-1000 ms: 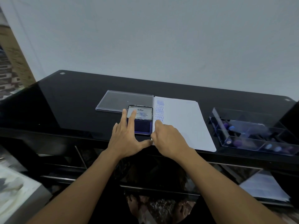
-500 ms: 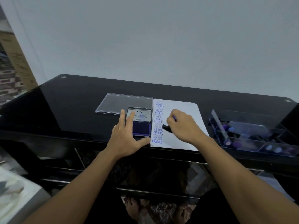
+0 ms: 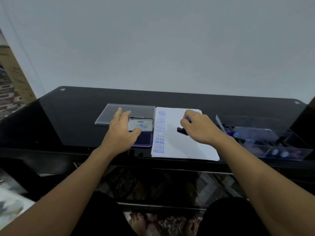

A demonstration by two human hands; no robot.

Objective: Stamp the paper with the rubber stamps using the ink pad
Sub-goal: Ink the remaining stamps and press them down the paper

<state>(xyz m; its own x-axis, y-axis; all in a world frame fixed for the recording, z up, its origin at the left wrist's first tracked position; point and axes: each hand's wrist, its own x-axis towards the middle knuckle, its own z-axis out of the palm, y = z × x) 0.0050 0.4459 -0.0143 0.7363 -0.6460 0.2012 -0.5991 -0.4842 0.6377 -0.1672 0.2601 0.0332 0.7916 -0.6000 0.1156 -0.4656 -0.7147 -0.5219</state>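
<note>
Blue ink spells a column of words down the left edge of the white paper [image 3: 187,147] at the centre of the frame: AMENDED at the top, then SAMPLE repeated, AIR MAIL, and FRAGILE at the bottom. Just left of the sheet the ink pad [image 3: 144,139] lies open; its raised lid [image 3: 142,124] reads Artline, with smaller print too fine to read. The left hand [image 3: 121,133] lies over the pad's left side, fingers straight and spread, holding nothing; the right hand [image 3: 199,129], over the middle of the paper, curls round a stamp [image 3: 181,130] whose black base pokes out to the left. A clear plastic cover [image 3: 106,116] lies flat behind the pad; a clear tray [image 3: 281,156] at the right of the frame holds more stamps with blue and purple tops. All this sits on a glossy black table [image 3: 71,120]; a pale grey wall fills the upper half of the frame.
</note>
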